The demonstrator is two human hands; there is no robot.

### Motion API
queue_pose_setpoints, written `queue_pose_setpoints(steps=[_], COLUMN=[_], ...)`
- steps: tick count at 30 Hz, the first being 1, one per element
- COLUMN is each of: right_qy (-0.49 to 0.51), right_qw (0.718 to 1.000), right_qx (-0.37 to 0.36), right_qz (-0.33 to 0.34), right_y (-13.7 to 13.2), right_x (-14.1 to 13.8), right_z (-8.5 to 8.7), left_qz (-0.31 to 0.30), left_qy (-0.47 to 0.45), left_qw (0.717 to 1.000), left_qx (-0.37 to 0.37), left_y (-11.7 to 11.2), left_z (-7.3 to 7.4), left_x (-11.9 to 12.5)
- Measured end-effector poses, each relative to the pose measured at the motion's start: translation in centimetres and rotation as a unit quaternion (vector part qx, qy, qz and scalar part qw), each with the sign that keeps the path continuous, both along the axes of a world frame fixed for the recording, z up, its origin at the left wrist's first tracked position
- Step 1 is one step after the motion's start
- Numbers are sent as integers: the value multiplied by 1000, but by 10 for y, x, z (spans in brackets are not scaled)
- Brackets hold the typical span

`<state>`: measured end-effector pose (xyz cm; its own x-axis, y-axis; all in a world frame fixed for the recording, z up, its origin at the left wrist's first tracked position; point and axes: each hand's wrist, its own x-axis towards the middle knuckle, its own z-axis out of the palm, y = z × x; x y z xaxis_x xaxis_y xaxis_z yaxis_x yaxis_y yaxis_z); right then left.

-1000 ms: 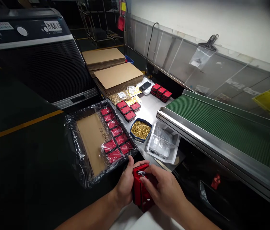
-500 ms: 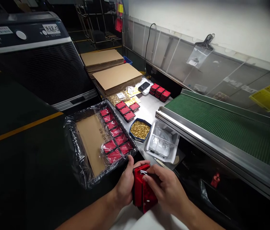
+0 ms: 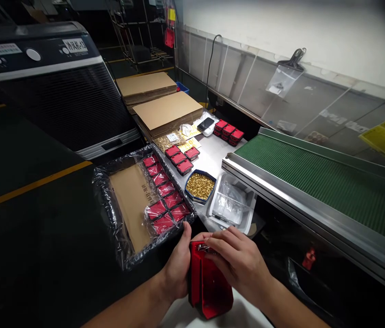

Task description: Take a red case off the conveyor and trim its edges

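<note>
A red plastic case (image 3: 209, 287) stands open and upright at the near table edge. My left hand (image 3: 178, 264) grips its left side, thumb on the top edge. My right hand (image 3: 240, 262) rests over the case's top right, fingertips pinching small metal pins (image 3: 203, 248) at the upper rim. The case's red inside faces me.
A plastic-lined box (image 3: 117, 218) with a cardboard sheet and a row of red cases (image 3: 165, 193) sits left. A blue bowl of brass parts (image 3: 200, 186), a white tray with bags (image 3: 231, 205), more red cases (image 3: 229, 132), cardboard stacks (image 3: 168, 111), a green conveyor (image 3: 318, 182).
The case has opened wider and tilted toward me, showing more of its red inside. My right hand slid up over the top rim.
</note>
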<state>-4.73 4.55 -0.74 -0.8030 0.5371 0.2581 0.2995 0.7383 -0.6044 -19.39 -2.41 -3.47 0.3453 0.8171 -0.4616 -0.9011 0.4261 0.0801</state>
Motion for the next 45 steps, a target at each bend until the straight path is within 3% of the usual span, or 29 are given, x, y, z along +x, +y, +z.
queue_pose_setpoints(steps=[11, 15, 22, 26, 30, 32, 33, 34, 36, 37, 38, 40, 43, 45], right_qy=[14, 46, 150, 226, 263, 288, 301, 311, 314, 312, 312, 324, 344, 342], right_qw=[998, 998, 980, 967, 956, 925, 896, 860, 789, 766, 748, 710, 649, 636], right_qx=[57, 30, -65, -83, -125, -216, -276, -338, -440, -472, -496, -531, -569, -582], right_qz=[22, -4, -111, -81, -49, -124, -173, -222, -292, -305, -312, -332, -370, -375], right_y=[7, 8, -4, -17, -28, -28, -26, -23, -15, -10, -6, -1, 1, 1], right_x=[2, 12, 26, 23, 14, 8, 5, 2, -4, -6, -8, -10, -9, -8], right_z=[-1, -8, -13, -9, -21, -28, -30, -30, -28, -26, -25, -26, -32, -36], left_qz=[-18, -34, -44, 11, 25, 24, 35, 52, 73, 66, 50, 11, -25, -30], left_qy=[-19, 28, 63, 32, 26, 173, 294, 425, 626, 675, 694, 686, 660, 653], left_qw=[1000, 999, 997, 995, 985, 972, 946, 899, 776, 730, 703, 693, 706, 712], left_qx=[12, 12, -12, -94, -168, -156, -132, -92, 23, 87, 144, 223, 256, 256], left_y=[3, 4, 8, 13, 17, 16, 14, 11, 4, 1, -3, -9, -13, -12], left_z=[-3, -2, -7, -1, 4, 0, -3, -6, -11, -12, -12, -9, -2, 3], left_x=[4, 4, -5, 0, 12, 12, 11, 9, 3, 0, -2, -6, -6, -5])
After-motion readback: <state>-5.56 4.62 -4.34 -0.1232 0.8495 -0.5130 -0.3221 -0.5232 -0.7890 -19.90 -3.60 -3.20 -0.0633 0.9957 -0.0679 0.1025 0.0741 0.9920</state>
